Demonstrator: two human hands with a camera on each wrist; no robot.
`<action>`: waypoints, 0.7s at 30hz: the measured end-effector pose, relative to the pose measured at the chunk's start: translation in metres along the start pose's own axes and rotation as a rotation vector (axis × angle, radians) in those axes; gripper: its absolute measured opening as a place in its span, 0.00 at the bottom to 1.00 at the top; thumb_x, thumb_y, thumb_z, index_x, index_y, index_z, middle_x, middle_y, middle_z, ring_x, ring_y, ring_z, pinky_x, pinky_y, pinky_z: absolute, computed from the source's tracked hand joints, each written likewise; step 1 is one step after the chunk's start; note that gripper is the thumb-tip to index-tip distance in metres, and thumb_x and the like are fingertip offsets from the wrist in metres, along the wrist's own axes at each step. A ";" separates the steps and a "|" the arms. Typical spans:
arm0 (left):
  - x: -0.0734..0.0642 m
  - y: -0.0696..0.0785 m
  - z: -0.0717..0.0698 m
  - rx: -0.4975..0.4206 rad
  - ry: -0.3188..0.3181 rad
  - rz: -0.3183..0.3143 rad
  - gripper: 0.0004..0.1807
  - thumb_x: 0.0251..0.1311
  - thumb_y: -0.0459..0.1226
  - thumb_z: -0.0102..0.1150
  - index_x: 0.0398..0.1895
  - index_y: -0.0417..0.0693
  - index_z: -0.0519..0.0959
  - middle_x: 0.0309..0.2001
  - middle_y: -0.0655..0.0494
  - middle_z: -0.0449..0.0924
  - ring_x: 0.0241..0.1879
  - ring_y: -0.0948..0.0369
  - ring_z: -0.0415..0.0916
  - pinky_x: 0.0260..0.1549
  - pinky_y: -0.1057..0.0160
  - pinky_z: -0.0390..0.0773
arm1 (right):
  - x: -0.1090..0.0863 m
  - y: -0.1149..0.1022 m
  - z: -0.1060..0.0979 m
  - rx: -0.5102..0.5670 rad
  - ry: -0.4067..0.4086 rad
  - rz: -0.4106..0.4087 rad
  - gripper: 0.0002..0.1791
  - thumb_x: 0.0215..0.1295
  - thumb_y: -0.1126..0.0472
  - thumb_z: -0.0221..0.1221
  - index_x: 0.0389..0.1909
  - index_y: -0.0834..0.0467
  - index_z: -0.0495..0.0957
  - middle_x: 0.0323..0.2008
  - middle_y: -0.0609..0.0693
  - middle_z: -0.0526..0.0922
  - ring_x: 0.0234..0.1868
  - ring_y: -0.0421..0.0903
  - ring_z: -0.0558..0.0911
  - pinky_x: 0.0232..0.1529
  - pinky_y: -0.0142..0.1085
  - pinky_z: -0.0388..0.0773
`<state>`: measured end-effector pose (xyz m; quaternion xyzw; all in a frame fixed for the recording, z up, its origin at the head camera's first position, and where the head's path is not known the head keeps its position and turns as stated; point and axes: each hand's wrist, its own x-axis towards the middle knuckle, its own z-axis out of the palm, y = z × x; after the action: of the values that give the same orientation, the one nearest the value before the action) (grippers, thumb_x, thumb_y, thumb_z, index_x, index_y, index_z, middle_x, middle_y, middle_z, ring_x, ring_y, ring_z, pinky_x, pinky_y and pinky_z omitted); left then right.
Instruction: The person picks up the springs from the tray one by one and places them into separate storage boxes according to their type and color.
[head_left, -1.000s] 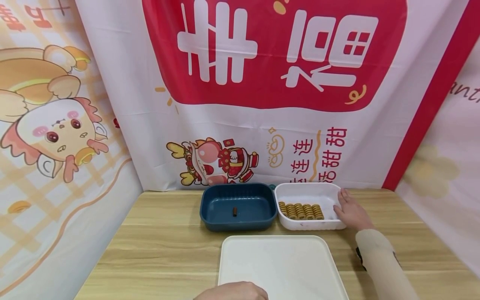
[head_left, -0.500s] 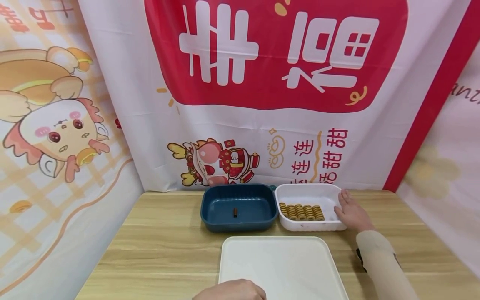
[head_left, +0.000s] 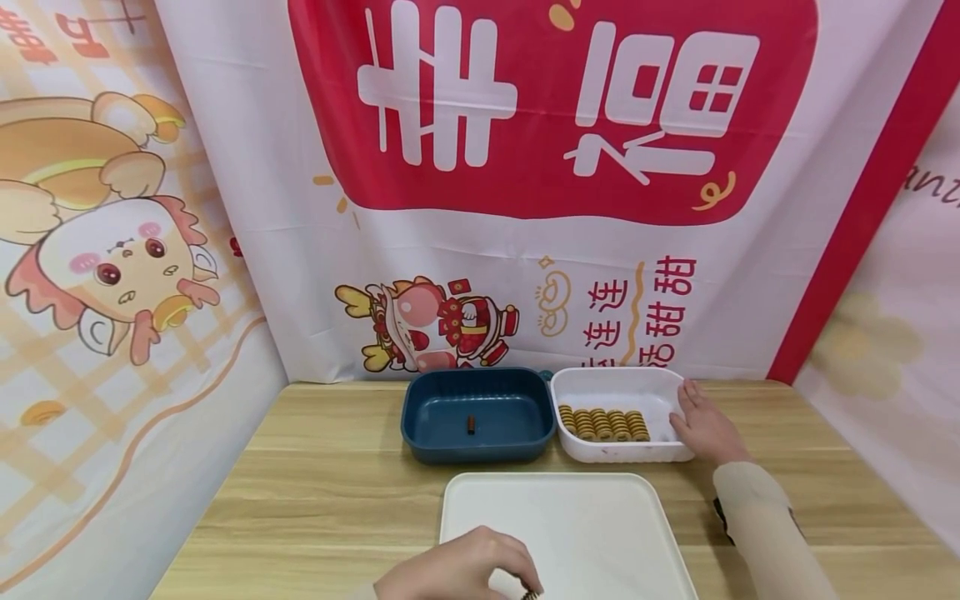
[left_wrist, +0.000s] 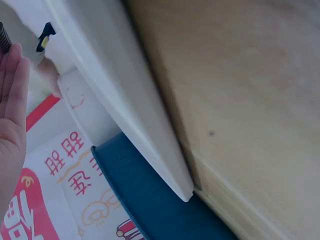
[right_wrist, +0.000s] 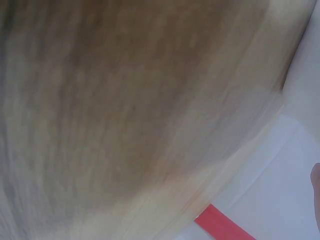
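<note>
At the front edge of the head view, my left hand [head_left: 461, 567] pinches a small dark ridged cylinder [head_left: 531, 595], like a coil spring, over the white tray [head_left: 570, 525]. In the left wrist view the ridged cylinder [left_wrist: 4, 39] shows at the fingertips of the left hand [left_wrist: 12, 105]. My right hand [head_left: 708, 429] rests at the right rim of the white container [head_left: 622, 452], fingers fairly straight. Rows of yellow-brown ridged cylinders [head_left: 603, 424] lie inside that container. Only a fingertip [right_wrist: 316, 182] shows in the right wrist view.
A dark blue container [head_left: 476, 451] stands left of the white one, with a small brown cylinder [head_left: 471, 425] in it. Both stand on the wooden table [head_left: 322, 500] behind the tray, close to a printed cloth backdrop [head_left: 555, 233]. More printed cloth hangs at both sides.
My left hand has risen farther into the head view, and the ridged cylinder in its fingers now shows. The right hand stays at the white container.
</note>
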<state>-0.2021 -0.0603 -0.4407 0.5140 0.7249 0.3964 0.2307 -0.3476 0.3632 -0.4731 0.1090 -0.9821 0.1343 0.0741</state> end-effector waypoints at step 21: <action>0.007 0.022 -0.005 -0.517 0.342 0.167 0.18 0.55 0.28 0.65 0.49 0.28 0.78 0.48 0.39 0.79 0.48 0.62 0.78 0.50 0.56 0.76 | 0.000 0.000 -0.001 -0.002 -0.006 0.004 0.35 0.70 0.56 0.47 0.65 0.81 0.52 0.67 0.76 0.50 0.68 0.71 0.50 0.66 0.59 0.49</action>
<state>-0.1962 -0.0522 -0.4198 0.4221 0.5839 0.6654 0.1952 -0.3475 0.3633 -0.4724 0.1072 -0.9827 0.1333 0.0707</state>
